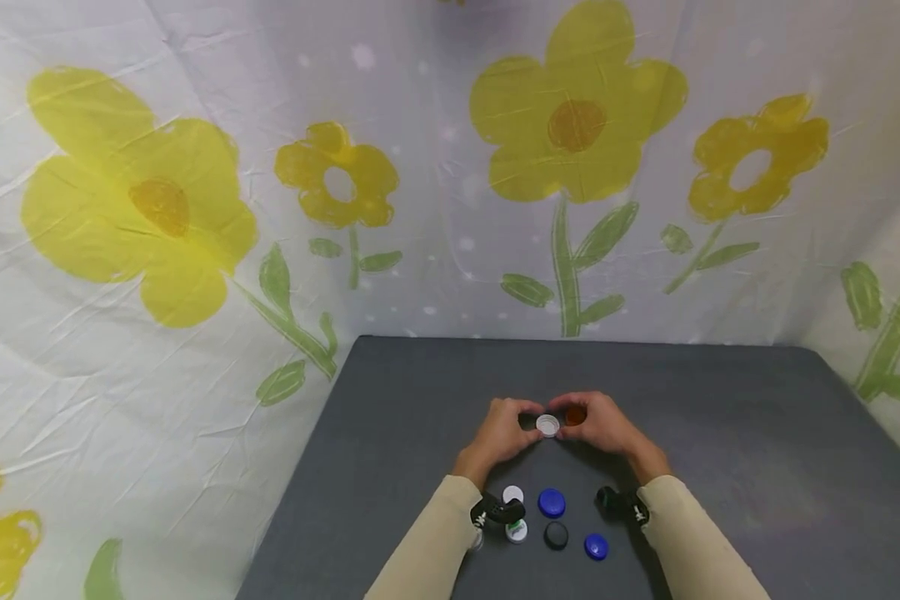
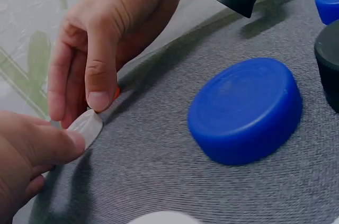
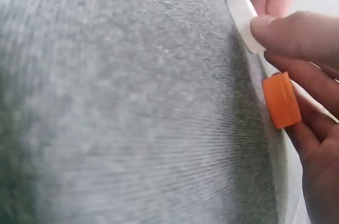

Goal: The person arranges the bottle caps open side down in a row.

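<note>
Fingers of both hands meet at a white bottle cap [image 1: 547,426], its ridged hollow side facing up in the head view. My left hand [image 1: 501,429] pinches its left edge, the thumb lying on the cap in the left wrist view. From the opposite side, my right hand [image 1: 603,423] grips the cap's right edge, its thumb on the white cap [image 3: 245,21] in the right wrist view. Near the right palm sits an orange cap [image 3: 281,100], partly covered by that hand; whether it is held or stands on the table, I cannot tell.
Nearer me on the dark grey table [image 1: 420,383] lie a large blue cap [image 1: 551,502], a black cap [image 1: 556,536], a smaller blue cap [image 1: 596,547], a white cap [image 1: 513,495] and a white-and-green cap [image 1: 517,532]. A flowered cloth [image 1: 435,167] hangs behind.
</note>
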The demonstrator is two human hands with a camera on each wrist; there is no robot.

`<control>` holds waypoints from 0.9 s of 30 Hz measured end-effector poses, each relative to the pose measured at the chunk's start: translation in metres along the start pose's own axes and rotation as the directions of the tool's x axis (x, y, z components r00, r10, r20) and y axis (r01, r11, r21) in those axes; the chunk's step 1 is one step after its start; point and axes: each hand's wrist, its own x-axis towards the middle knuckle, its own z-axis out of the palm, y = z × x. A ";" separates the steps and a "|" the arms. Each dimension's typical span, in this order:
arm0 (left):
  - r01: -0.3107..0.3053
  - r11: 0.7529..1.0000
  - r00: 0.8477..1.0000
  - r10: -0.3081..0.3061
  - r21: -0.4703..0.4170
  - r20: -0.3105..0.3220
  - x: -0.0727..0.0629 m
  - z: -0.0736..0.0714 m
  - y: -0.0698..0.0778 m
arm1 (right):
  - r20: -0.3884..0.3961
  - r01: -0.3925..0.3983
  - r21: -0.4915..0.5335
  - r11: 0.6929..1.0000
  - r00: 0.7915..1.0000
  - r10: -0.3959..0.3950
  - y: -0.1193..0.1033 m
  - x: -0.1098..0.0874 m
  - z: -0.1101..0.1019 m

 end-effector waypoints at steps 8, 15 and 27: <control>-0.022 0.999 0.999 0.024 0.045 -0.047 -0.002 0.008 0.002 | -0.008 -0.022 0.024 0.999 1.000 0.022 -0.001 -0.001 0.005; -0.011 1.000 0.998 0.012 0.012 -0.064 -0.001 0.008 0.003 | -0.026 -0.028 0.028 0.999 0.999 0.029 -0.005 0.000 0.004; -0.033 0.996 0.993 0.023 -0.086 -0.114 -0.007 -0.028 0.032 | -0.215 0.033 0.031 0.999 0.976 -0.026 -0.040 -0.016 -0.007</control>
